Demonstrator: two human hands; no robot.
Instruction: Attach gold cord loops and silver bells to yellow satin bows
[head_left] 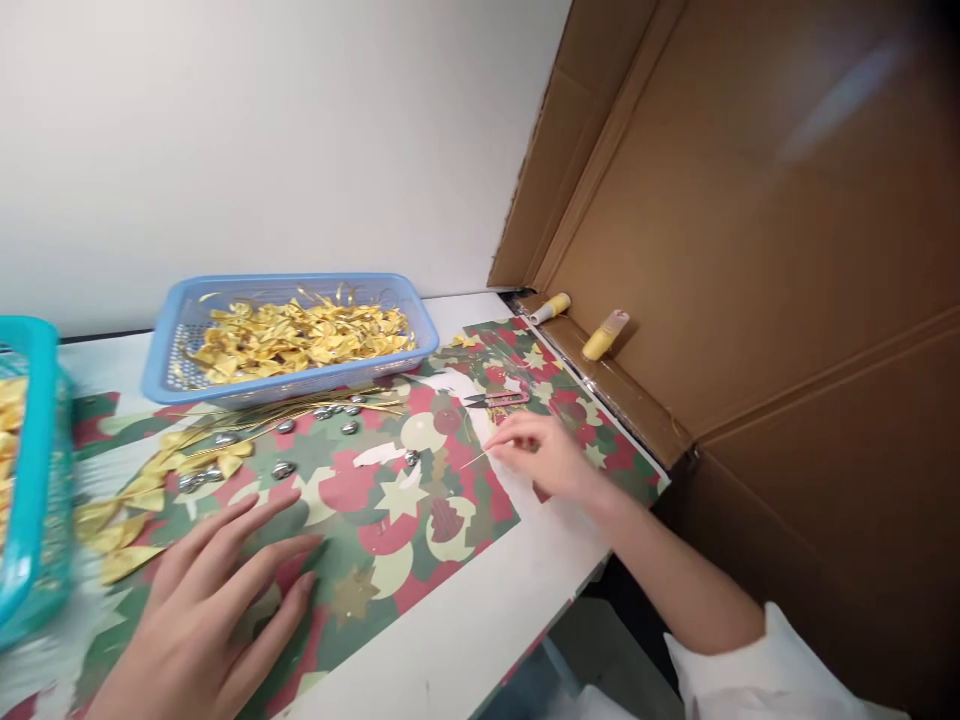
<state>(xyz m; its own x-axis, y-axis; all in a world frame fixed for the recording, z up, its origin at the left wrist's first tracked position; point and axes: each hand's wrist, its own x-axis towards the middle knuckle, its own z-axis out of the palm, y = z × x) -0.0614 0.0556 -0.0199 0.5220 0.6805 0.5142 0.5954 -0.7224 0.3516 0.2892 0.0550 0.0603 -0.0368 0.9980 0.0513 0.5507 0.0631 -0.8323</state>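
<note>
My left hand [217,600] lies flat, fingers spread, on the patterned red, green and cream paper [390,530] at the near left. My right hand [536,450] rests on the same paper further right, fingertips pinched on a thin gold thread or wire [474,461] that sticks out to the left. Small thread snips [499,400] lie just beyond the right hand. Several silver beads [285,468] and loose gold ribbon bows [161,475] are scattered between the hands and the baskets.
A blue basket [420,325] full of gold bows stands at the back. A teal basket [30,480] sits at the left edge. A large brown cardboard sheet [750,250] rises on the right, with two yellow thread spools [604,337] at its foot. White wall behind.
</note>
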